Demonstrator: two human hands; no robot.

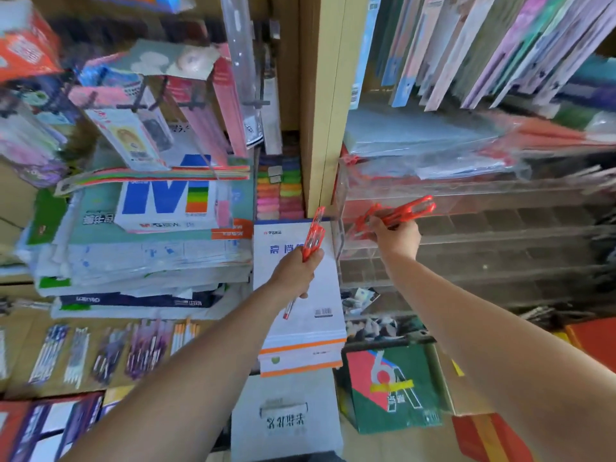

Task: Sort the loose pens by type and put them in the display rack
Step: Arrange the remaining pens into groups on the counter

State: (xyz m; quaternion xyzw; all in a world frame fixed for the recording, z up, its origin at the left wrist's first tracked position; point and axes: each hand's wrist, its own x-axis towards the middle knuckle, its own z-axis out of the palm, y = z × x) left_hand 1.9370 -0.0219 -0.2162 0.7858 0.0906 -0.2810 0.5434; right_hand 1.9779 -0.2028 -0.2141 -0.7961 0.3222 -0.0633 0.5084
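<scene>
Two fistfuls of red pens point(396, 213): one gripped in right hand point(398, 240) at display rack point(500, 208) top tier (exact slot unclear), other clamped in left hand point(295, 273) alongside. Risk: crooked push, jamming on acrylic edge, spilling.

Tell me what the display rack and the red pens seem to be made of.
The display rack looks like clear acrylic or similar plastic, glossy: its dividers show through the walls and its edges catch light. The red pens in the left hand, and those in the right hand, are probably plastic, with see-through barrels and opaque red parts; blur hides their finish.
</scene>
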